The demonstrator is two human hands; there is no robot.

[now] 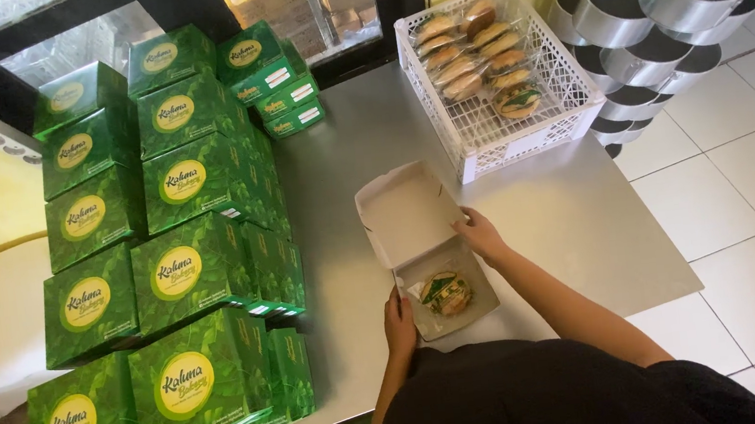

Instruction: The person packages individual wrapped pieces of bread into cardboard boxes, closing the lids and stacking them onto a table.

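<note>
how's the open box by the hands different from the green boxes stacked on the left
The open box has its lid up, showing a plain pale inside with one wrapped pastry; the green boxes are shut and leaf-printed. It lies alone between the left hand and right hand; they are stacked. All sit on the grey table.

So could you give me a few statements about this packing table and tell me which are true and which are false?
1. The open box holds one wrapped pastry. True.
2. The white crate is empty. False: it holds wrapped pastries lined up in its far half.
3. The left hand rests at the near left edge of the open box. True.
4. The right hand is reaching into the crate. False: it touches the right side of the open box, apart from the crate.
5. The green boxes are stacked to the left of the open box. True.
6. The lid of the open box is shut. False: it stands raised, showing its pale inside.
</note>
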